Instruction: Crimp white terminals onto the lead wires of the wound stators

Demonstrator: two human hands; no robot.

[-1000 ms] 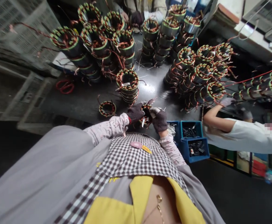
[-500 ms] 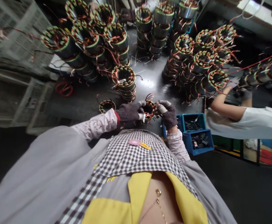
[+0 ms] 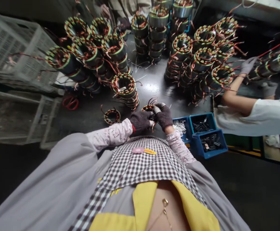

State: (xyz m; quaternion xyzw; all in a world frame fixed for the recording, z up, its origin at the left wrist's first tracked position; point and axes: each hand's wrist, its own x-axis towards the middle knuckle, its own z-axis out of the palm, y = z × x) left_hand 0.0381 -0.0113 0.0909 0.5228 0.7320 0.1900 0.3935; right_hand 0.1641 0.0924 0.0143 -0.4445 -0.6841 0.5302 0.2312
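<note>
In front of my apron a motor stator (image 3: 148, 107), a wound ring with copper wires sticking up, stands on the dark table. My left hand (image 3: 140, 120), in a dark glove with bare or pale fingertips, is closed at its near left side. From the right, my right hand (image 3: 163, 116) curls over its near right rim, the wrapped fingertips meeting the left ones. Whatever lies between the fingertips is hidden. A lower stator ring (image 3: 112, 116) lies to the left, and a stack of stators (image 3: 127, 88) rises just behind it.
More stator stacks stand at the back left (image 3: 84, 53) and right (image 3: 203, 59). Red-handled scissors (image 3: 70, 103) lie left. Blue bins (image 3: 213, 156) with small dark parts sit right, beside a bin of pale pieces (image 3: 180, 127). A co-worker's arm (image 3: 238, 99) reaches in; plastic crates (image 3: 31, 118) stand left.
Both hands have come closer together at the stator's near side, covering more of it. My right hand has shifted left, uncovering the bin of pale pieces. The view has shifted slightly.
</note>
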